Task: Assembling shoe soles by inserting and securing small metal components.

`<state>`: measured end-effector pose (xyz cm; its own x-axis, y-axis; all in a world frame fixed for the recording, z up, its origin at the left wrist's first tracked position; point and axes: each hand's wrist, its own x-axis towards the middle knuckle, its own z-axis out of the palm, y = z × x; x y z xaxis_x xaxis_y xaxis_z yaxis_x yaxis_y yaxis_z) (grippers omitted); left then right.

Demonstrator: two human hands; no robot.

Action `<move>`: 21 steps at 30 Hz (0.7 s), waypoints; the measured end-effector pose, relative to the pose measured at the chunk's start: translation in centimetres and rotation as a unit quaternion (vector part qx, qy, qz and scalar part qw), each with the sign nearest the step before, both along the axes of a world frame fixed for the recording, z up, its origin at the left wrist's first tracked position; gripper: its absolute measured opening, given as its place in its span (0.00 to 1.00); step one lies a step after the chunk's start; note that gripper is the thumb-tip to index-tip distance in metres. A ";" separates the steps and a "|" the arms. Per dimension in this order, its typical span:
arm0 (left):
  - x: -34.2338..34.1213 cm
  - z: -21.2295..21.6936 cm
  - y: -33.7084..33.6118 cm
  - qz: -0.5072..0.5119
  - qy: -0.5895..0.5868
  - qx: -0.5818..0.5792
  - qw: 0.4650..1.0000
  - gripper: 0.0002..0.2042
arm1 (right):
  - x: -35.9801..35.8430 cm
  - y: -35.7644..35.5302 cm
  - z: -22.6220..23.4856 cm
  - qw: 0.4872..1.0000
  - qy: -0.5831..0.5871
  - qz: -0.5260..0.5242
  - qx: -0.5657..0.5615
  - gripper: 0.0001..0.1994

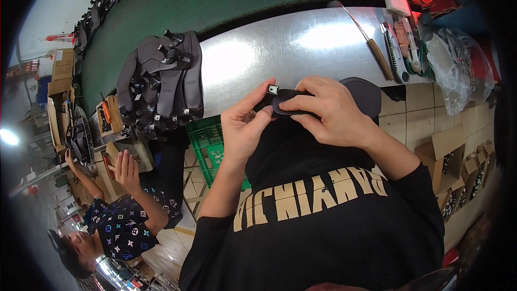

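1 flat dark-grey strap (282, 105) w/ sq. silvery buckle (273, 90), by shiny metal counter (280, 54), near side; L hand (242, 124) + R hand (329, 109) fingers pinching it. Step, I judge: working strap; next needs steady bimanual grip.

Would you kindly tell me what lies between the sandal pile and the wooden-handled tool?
A shiny stretch of metal worktop, seen in the head view.
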<state>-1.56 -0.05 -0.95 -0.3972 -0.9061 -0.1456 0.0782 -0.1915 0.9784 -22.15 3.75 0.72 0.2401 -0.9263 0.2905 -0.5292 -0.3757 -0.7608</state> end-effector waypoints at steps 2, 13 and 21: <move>0.3 0.0 -0.2 -0.009 0.005 -0.002 1.000 0.21 | -0.3 0.1 -0.1 1.000 -0.016 0.018 0.018 0.11; -0.4 0.1 -0.8 0.024 0.027 0.042 0.998 0.20 | 0.9 0.5 -2.1 0.992 -0.110 -0.029 0.058 0.13; -0.1 1.2 -1.5 0.005 0.107 0.163 0.981 0.22 | 0.8 0.9 -2.3 0.993 -0.059 -0.058 -0.082 0.13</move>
